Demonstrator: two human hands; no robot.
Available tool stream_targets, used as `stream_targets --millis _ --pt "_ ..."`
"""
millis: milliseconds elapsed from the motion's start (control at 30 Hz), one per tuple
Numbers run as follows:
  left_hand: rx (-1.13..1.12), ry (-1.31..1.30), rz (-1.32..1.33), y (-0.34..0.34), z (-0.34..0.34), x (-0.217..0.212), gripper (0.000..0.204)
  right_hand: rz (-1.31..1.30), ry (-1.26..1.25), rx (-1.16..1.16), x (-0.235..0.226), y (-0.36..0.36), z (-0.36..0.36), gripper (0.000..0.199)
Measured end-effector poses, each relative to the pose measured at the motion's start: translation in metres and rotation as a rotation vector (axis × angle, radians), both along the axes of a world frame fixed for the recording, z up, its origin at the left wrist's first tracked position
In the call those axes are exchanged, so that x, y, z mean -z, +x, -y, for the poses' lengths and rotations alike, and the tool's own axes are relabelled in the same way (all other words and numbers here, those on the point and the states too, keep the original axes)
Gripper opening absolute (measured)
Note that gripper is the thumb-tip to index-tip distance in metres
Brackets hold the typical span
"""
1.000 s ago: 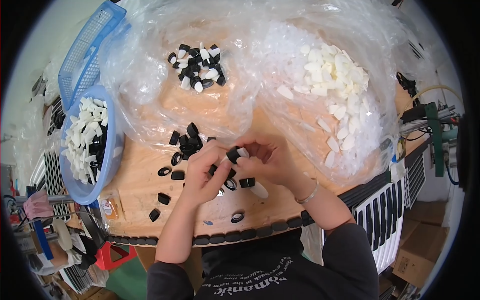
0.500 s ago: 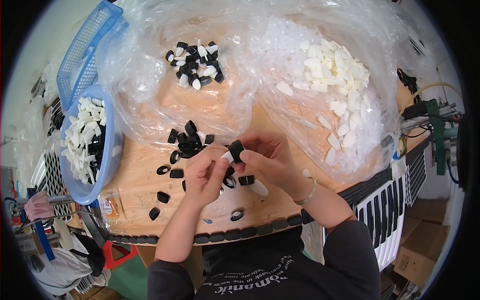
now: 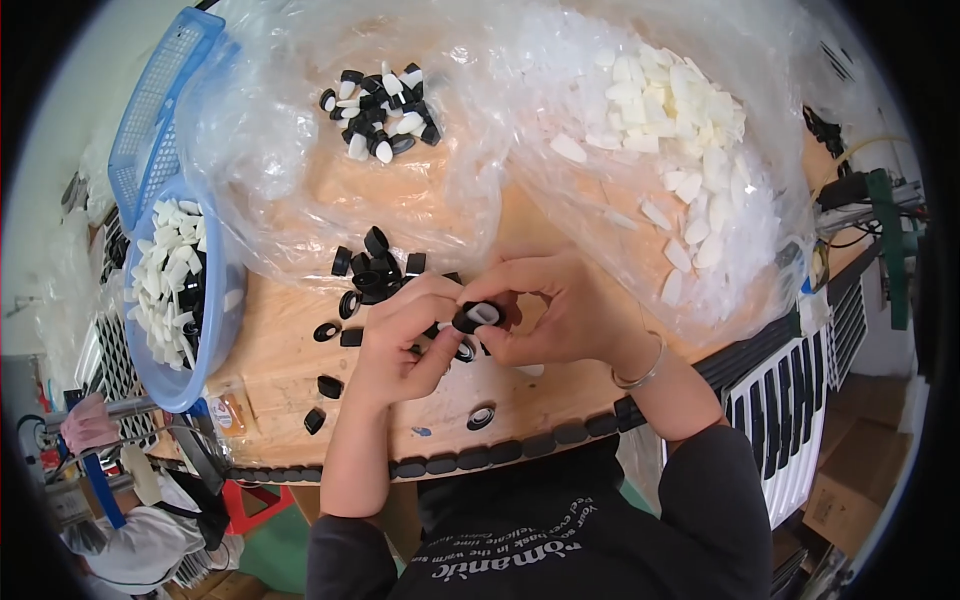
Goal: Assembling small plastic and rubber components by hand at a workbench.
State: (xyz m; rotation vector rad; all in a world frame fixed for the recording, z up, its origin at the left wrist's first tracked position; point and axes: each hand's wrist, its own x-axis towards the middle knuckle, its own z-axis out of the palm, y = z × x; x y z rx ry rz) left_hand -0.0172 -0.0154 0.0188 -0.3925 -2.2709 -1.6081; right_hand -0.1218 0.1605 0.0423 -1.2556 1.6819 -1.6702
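Between my two hands, over the middle of the worktable, is a short black cap (image 3: 463,320) with a pale white piece (image 3: 484,314) showing in its opening. My right hand (image 3: 560,312) grips the cap from the right, thumb below and fingers curled over it. My left hand (image 3: 408,345) is closed at the cap's left side, thumb and fingertips pinching its edge. Just beyond my left hand lies a loose pile of black caps (image 3: 370,280). A few more lie nearer me, among them a cap with a pale ring (image 3: 481,416).
At the left stands a blue basin (image 3: 232,330) of white and black pieces, with a blue plastic basket (image 3: 128,150) behind it. Black-and-white assembled pieces (image 3: 385,110) lie on clear plastic sheeting. White flat oval pieces (image 3: 680,100) are heaped at the far right. Black padding (image 3: 490,465) lines the table's front edge.
The black cap has turned so that its opening with the white piece faces up toward me. My right hand has shifted slightly right, its fingers wrapping further round the cap.
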Motion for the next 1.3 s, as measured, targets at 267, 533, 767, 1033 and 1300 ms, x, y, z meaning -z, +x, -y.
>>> stream_targets --millis 267,533,767,1033,1300 --pt "-0.075 0.463 -0.052 0.000 -0.014 0.026 0.012 -0.150 -0.266 0.223 0.012 0.009 0.010 0.028" --pt "-0.235 0.109 -0.156 -0.005 -0.015 0.026 0.024 -0.384 -0.253 0.341 0.011 0.013 0.013 0.031" --pt "-0.465 -0.242 -0.475 -0.011 -0.021 0.024 0.046 -0.457 -0.234 0.461 0.019 0.016 0.017 0.032" --pt "-0.495 -0.299 -0.454 -0.005 -0.018 0.013 0.049 -0.350 -0.268 0.348 0.012 0.015 0.017 0.024" --pt "-0.582 -0.476 -0.523 -0.003 -0.017 0.009 0.047 -0.565 -0.286 0.369 0.019 0.019 0.019 0.016"
